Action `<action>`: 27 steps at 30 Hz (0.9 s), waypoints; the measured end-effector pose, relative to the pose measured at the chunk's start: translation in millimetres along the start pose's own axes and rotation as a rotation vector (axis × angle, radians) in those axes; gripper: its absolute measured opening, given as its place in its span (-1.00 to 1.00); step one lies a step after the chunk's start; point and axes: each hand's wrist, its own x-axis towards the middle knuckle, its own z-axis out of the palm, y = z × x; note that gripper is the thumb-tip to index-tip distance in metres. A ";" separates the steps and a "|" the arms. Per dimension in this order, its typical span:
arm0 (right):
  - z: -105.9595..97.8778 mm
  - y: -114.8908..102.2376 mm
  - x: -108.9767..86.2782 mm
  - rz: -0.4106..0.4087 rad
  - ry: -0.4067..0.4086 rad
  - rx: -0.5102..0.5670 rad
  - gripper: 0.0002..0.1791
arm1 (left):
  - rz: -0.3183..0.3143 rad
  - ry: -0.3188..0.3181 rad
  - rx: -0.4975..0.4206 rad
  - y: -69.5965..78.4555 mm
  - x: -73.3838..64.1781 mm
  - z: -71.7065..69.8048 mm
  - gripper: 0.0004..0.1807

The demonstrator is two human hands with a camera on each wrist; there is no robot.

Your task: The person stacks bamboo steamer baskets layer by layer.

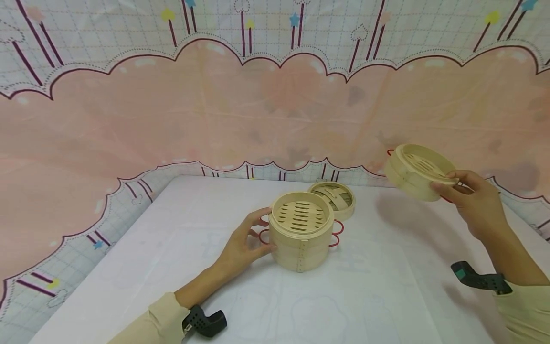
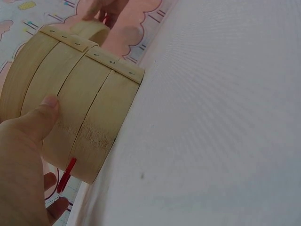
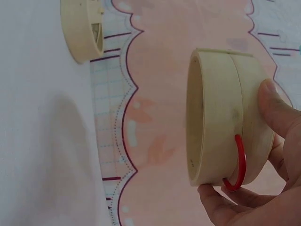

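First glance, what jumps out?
The tier, tilted in the raised right hand at the head view's right. Then the stack on the table, held by the left hand, with the woven lid behind it. Red loops stand out on both tier and stack.

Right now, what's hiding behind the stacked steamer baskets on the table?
Behind the stacked bamboo steamer baskets lies a round bamboo steamer lid, on the white table. The stack covers the lid's near left part, so whether they touch can't be seen.

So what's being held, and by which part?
The right hand holds a basket by its side, near a red handle; the left hand grips stacked baskets by their side.
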 end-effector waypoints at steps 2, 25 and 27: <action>1.2 -2.4 -1.1 -0.005 0.001 0.002 -0.59 | 0.000 -0.002 0.000 0.1 0.2 -0.2 -0.19; 18.5 -21.1 -6.7 -0.177 -0.076 0.113 -0.74 | 0.012 0.006 -0.002 -18.8 -1.9 2.5 -0.15; 19.7 -22.4 -8.0 -0.182 -0.075 0.061 -0.73 | 0.002 -0.001 -0.004 -28.1 -3.4 4.7 -0.13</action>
